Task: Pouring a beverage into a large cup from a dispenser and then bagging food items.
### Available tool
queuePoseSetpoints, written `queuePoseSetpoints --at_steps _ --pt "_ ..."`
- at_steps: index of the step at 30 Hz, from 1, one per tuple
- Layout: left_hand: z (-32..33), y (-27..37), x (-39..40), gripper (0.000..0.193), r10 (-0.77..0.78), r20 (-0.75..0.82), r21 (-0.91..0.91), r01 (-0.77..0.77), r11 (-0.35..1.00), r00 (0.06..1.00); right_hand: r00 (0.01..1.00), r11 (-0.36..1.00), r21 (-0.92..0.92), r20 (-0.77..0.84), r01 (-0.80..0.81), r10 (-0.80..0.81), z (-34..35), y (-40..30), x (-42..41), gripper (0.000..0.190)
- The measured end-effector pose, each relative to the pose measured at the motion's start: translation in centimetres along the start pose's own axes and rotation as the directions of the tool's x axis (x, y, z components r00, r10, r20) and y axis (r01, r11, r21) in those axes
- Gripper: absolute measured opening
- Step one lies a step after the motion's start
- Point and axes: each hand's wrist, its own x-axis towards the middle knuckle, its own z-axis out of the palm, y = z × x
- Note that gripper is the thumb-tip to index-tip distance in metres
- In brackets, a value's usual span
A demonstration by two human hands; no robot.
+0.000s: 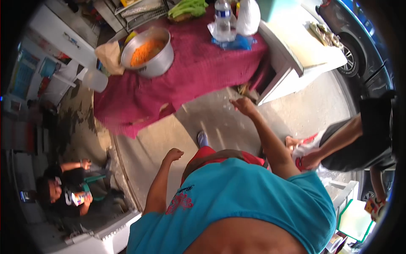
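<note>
My left hand (174,154) hangs in the air over the floor, its fingers curled, with nothing seen in it. Farther forward, my right hand (244,106) is held out near the corner of a white counter; its fingers are partly bent and nothing shows in them. A table with a dark red cloth (190,79) stands in front of me. On it are an aluminium pot (158,63) holding shredded orange food (146,53), a brown paper bag (111,57), a leafy green vegetable (187,9), a plastic bottle (223,19), a white plastic bag (249,17) and a blue plastic bag (234,43).
At the right, a person in dark clothes (342,143) stands close by, near a white bag. Another person (63,190) sits at the lower left with a printed container. A white counter (295,41) adjoins the table, and a dark vehicle (358,47) stands beyond it.
</note>
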Motion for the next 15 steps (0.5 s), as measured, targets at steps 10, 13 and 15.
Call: queuePoseSetpoints --at_steps 10,13,15 --pt "-26.0 39.5 15.3 0.035 0.703 -0.481 0.081 -0.772 0.63 0.523 0.734 0.98 0.021 -0.666 0.197 -0.134 -15.0 -9.7 16.5 0.032" --pt "-29.8 48.9 19.8 0.056 0.587 -0.69 0.018 -0.8 0.6 0.425 0.603 0.958 -0.011 -0.775 0.286 -0.188 -21.6 -11.8 24.2 0.053" --pt "-29.5 52.0 21.9 0.077 0.505 -0.788 0.061 -0.771 0.634 0.352 0.53 0.935 -0.062 -0.81 0.349 -0.252 -24.2 -13.1 29.2 0.067"
